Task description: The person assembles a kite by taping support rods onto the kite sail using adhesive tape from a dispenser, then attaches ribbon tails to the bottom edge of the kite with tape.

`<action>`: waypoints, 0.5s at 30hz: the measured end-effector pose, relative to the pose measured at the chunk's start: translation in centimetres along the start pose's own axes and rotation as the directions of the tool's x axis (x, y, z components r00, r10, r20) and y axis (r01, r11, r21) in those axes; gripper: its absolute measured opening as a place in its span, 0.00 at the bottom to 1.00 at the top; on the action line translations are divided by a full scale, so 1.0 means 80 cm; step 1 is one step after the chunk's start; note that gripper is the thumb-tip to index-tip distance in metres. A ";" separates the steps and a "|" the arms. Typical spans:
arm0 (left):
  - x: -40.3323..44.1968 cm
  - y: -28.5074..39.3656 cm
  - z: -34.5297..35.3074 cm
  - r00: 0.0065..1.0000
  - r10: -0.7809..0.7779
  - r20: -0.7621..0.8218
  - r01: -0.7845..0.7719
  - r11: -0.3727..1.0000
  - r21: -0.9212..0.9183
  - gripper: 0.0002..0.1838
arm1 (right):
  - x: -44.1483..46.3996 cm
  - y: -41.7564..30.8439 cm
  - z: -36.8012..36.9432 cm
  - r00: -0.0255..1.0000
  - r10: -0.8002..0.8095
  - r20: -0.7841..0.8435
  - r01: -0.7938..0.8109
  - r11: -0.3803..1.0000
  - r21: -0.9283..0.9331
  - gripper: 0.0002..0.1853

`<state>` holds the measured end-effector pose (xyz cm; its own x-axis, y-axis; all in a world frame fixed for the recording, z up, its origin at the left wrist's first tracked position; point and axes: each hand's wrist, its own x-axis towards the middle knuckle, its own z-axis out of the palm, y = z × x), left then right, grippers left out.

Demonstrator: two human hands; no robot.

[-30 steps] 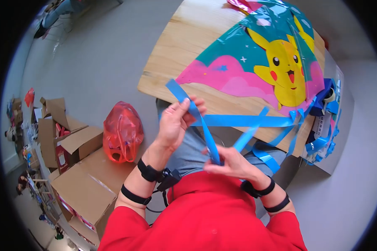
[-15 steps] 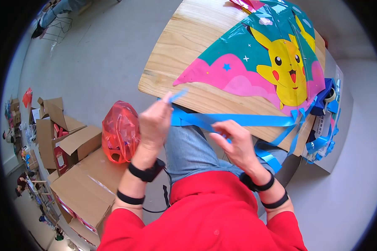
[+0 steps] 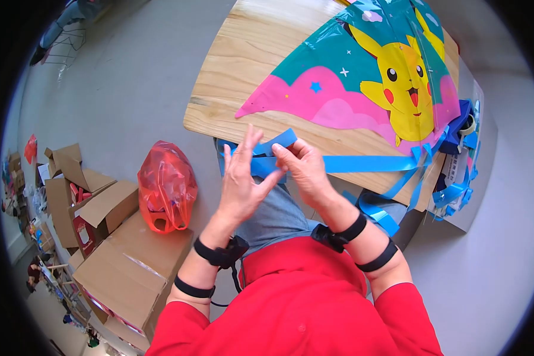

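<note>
Between thumb and fingers, my right hand (image 3: pixel 306 172) pinches a blue ribbon (image 3: pixel 282 140), its short end sticking up. My left hand (image 3: pixel 242 178) is close beside it with fingers stretched out and apart, its thumb reaching toward the right hand. From there a long band of the ribbon runs right along the table edge to a kite (image 3: pixel 332 101), which lies flat on the wooden table (image 3: pixel 225 77). The kite is teal and pink with a yellow cartoon character on it. More ribbon hangs in loops at the table's right corner.
A red plastic bag (image 3: pixel 167 187) sits on a cardboard box (image 3: pixel 124 261) to my left, beside open cartons (image 3: pixel 110 204). At the right, a roll of tape (image 3: pixel 467 126) and a blue box (image 3: pixel 452 139) stand among ribbon tangles on a grey box (image 3: pixel 471 202).
My left hand has moved right toward the right hand, and its fingers have spread. My right hand has risen and now pinches the ribbon near its end, which the left hand held up before.
</note>
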<state>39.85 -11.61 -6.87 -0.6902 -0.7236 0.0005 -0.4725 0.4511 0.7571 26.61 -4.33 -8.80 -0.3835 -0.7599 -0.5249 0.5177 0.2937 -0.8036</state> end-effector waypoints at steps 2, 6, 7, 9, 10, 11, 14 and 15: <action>0.001 -0.014 -0.005 0.975 -0.112 0.191 0.199 0.822 -0.534 0.47 | 0.004 -0.018 -0.018 0.979 0.092 0.183 -0.102 0.994 0.045 0.08; 0.006 -0.034 -0.019 0.845 -0.119 0.521 0.517 0.434 -0.738 0.24 | 0.018 -0.045 -0.039 0.935 0.170 0.312 -0.139 0.983 -0.119 0.08; -0.002 -0.044 -0.023 0.807 -0.144 0.573 0.568 0.455 -0.686 0.19 | 0.026 -0.046 -0.042 0.938 0.162 0.306 -0.116 0.980 -0.162 0.08; -0.019 -0.034 -0.035 0.764 -0.223 0.606 0.629 0.469 -0.620 0.10 | 0.039 -0.047 -0.045 0.946 0.144 0.291 -0.077 0.970 -0.229 0.08; -0.032 -0.036 -0.038 0.740 -0.205 0.640 0.654 0.441 -0.614 0.10 | 0.043 -0.047 -0.047 0.950 0.136 0.281 -0.060 0.963 -0.264 0.08; -0.043 -0.034 -0.045 0.689 -0.207 0.695 0.709 0.392 -0.586 0.10 | 0.044 -0.048 -0.043 0.963 0.125 0.240 -0.063 0.966 -0.252 0.08; -0.075 -0.033 -0.056 0.583 -0.161 0.796 0.798 0.297 -0.524 0.10 | 0.053 -0.033 -0.046 0.973 0.099 0.210 -0.048 0.971 -0.234 0.13; -0.082 -0.035 -0.058 0.517 -0.132 0.846 0.839 0.272 -0.471 0.11 | 0.055 -0.026 -0.047 0.969 0.106 0.222 -0.061 0.978 -0.202 0.17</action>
